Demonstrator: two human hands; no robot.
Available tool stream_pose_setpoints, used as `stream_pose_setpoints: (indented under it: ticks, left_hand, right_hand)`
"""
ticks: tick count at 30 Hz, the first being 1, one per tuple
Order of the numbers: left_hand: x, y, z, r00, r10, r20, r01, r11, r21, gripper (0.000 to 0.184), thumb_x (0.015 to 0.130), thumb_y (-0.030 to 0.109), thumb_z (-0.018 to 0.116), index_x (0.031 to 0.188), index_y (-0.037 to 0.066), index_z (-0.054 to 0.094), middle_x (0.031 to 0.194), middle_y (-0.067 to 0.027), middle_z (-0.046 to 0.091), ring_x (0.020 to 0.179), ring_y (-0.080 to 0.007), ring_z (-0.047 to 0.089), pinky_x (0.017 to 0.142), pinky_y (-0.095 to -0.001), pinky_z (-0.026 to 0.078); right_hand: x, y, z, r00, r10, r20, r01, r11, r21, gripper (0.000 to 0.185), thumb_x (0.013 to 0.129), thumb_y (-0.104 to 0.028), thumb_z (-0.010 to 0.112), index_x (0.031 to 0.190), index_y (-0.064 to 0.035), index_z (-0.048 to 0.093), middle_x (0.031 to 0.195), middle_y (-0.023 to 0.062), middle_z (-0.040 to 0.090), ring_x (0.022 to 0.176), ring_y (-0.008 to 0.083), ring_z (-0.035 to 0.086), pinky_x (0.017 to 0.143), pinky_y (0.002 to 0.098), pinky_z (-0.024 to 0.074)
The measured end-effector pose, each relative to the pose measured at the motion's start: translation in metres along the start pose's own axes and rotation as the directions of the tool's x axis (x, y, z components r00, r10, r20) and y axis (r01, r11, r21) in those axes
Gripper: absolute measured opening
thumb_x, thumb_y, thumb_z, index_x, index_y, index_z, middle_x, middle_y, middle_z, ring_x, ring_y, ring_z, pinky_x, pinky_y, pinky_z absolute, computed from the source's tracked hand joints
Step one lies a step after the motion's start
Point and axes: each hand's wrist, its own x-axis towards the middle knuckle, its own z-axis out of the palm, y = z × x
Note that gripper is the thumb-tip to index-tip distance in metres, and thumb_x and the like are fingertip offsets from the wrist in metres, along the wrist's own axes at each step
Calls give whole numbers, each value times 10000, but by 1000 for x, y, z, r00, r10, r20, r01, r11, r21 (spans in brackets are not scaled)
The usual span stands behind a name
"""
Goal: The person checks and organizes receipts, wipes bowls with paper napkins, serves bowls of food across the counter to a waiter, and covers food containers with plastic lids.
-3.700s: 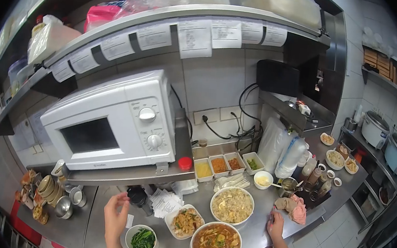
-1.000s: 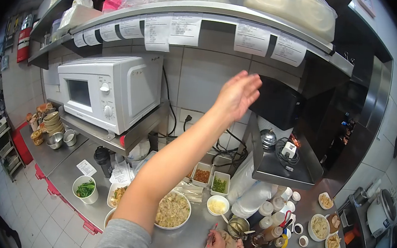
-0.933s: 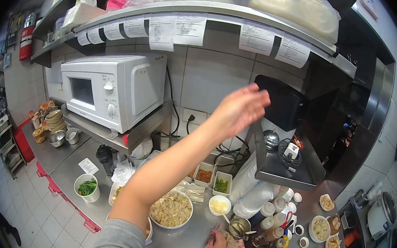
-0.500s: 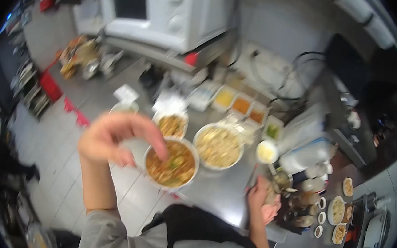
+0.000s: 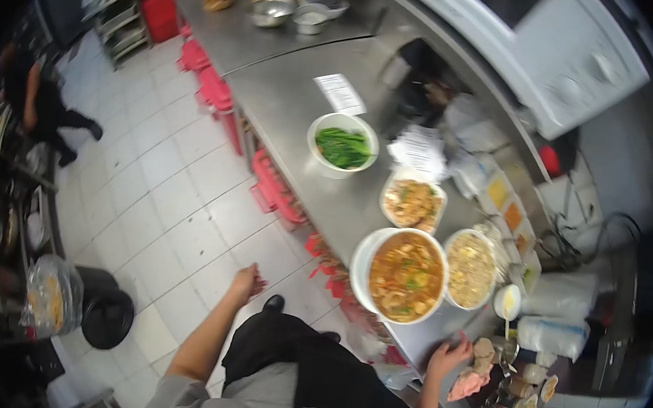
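Note:
My left hand (image 5: 248, 283) hangs over the tiled floor, empty, its fingers loosely bent and apart. At the counter's front edge, my right hand (image 5: 449, 358) lies beside a pink and tan cloth (image 5: 470, 384). Its fingers are bent; whatever thin thing they hold is too small and blurred to name. Beyond it stands a large white bowl of reddish noodle soup (image 5: 408, 277), next to a bowl of fried rice (image 5: 471, 269). Farther along are a square bowl of mixed food (image 5: 413, 202), a bowl of green vegetables (image 5: 342, 148) and a paper slip (image 5: 340, 94).
A white microwave (image 5: 568, 58) overhangs the counter (image 5: 274, 94). Topping trays (image 5: 512, 216) and bottles (image 5: 533, 374) stand along the far side. Red stools (image 5: 273, 188) line the counter's front. Another person (image 5: 40, 101) is at the far left, beyond a bagged bin (image 5: 54, 297).
The view has swung left and down. My left hand, earlier raised near the black device, then above the soup, has dropped over the floor. My right hand stays beside the cloth.

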Motion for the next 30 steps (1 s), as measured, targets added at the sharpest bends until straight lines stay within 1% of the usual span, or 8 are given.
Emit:
stream_pose_setpoints:
  ticks: [3, 6, 10, 12, 16, 20, 27, 30]
  left_hand:
    - [44, -22, -1, 992, -104, 74, 124, 927, -353, 283, 948, 337, 399, 752, 140, 446, 601, -3, 419, 652, -211, 511, 608, -347, 414]
    - [79, -9, 14, 998, -61, 21, 65, 937, -343, 105, 913, 184, 418, 962, 112, 476, 627, -10, 445, 651, -176, 564, 570, -322, 463]
    - [110, 39, 40, 999, 43, -1, -41, 935, -352, 356, 852, 38, 425, 1194, 138, 421, 838, -45, 586, 719, -156, 600, 616, -306, 466]
    - [129, 60, 49, 995, 94, 14, -84, 939, -332, 359, 879, 96, 432, 1235, 130, 398, 908, -30, 575, 885, -162, 580, 807, -386, 424]
    - [181, 103, 54, 979, 185, -87, -204, 917, -343, 247, 926, 238, 471, 1132, 105, 496, 913, -11, 573, 837, -144, 565, 730, -367, 452]
    - [253, 155, 55, 860, 458, -223, -510, 775, -374, 321, 944, 337, 423, 1105, 72, 505, 979, -18, 572, 871, -148, 538, 703, -393, 454]
    - [260, 241, 50, 898, 423, -126, -432, 784, -446, 559, 923, 524, 321, 1270, 96, 416, 1255, -67, 474, 1130, -207, 454, 836, -464, 388]
    - [231, 258, 40, 878, 479, -8, -442, 805, -396, 650, 892, 568, 364, 1370, 130, 319, 1366, -124, 372, 1193, -315, 407, 844, -513, 414]
  right_hand:
    - [-14, 1, 8, 999, -31, -24, 29, 996, -85, 533, 738, 11, 478, 1264, -14, 401, 1325, 255, 268, 1224, 415, 302, 1019, 470, 267]
    - [-10, -12, 10, 1000, -13, -8, 12, 993, -118, 507, 757, -35, 441, 1264, -35, 428, 1303, 231, 312, 1209, 389, 328, 1023, 452, 269]
    - [-7, -2, 16, 992, -112, 64, 125, 959, -254, 469, 762, -53, 375, 1215, -65, 495, 1262, 211, 412, 1157, 387, 413, 979, 458, 332]
    - [-4, -6, 18, 991, -110, 72, 125, 958, -258, 468, 765, -61, 376, 1217, -55, 497, 1245, 216, 429, 1156, 385, 414, 974, 457, 335]
    - [-3, -2, 15, 980, -168, 103, 191, 941, -278, 463, 793, -94, 361, 1235, -25, 480, 1237, 227, 436, 1149, 387, 418, 958, 462, 346]
    - [-2, 4, 14, 973, -194, 122, 221, 934, -281, 462, 850, -188, 330, 1250, 3, 461, 1229, 242, 430, 1135, 391, 423, 956, 465, 354]
    - [-2, -3, 13, 986, -128, 105, 150, 960, -236, 479, 868, -294, 288, 1178, -15, 523, 1256, 219, 414, 1168, 386, 413, 963, 481, 346]
    - [-5, -8, 15, 980, -167, 105, 186, 958, -217, 429, 785, -162, 375, 1158, -19, 530, 1226, 216, 441, 1152, 386, 418, 969, 480, 333]
